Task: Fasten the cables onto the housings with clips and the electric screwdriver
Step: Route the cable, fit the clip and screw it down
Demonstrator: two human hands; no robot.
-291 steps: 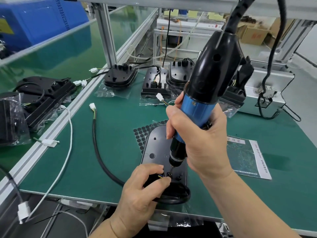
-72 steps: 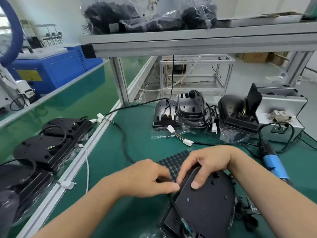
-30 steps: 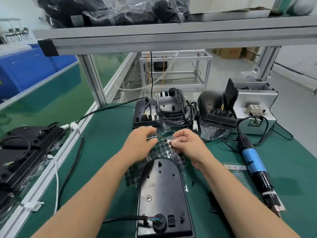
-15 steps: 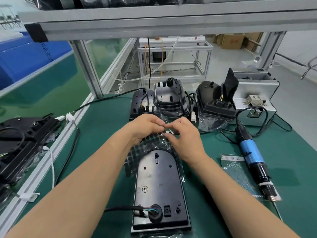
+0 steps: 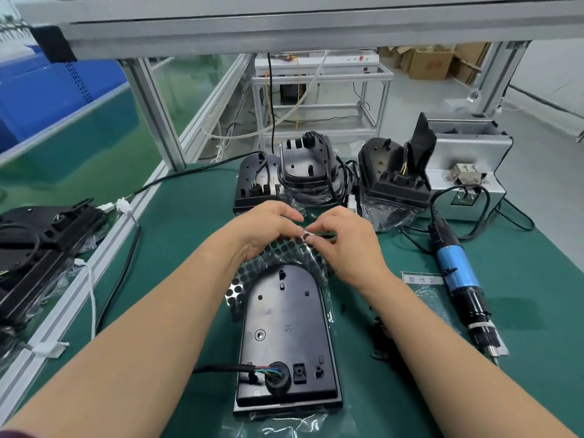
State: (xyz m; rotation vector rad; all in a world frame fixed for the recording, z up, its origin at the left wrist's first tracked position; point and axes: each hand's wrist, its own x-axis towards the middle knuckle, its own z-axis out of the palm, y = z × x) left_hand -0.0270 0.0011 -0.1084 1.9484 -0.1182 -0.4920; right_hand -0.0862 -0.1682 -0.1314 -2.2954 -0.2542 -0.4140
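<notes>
Black moulded plastic forms the nearest housing (image 5: 286, 336), a flat matte slab with a rounded far end, lying on a crinkled clear bag on the green mat (image 5: 189, 235). At its near end a black cable (image 5: 218, 369) enters from the left, and coloured wires fan into a round socket. Beyond it both hands are curled narrow, fingertips meeting. The left hand (image 5: 268, 229) pinches the far edge of a glossy sheet of black round dots (image 5: 278, 251), and the right hand (image 5: 344, 245) pinches a small dark disc (image 5: 306, 236) there between thumb and forefinger. To the right the electric screwdriver (image 5: 458, 273), black with a blue band, lies unheld on the mat. Farther back stand more black housings (image 5: 303, 172) wrapped in cables, beside a grey metal box (image 5: 467, 159).
</notes>
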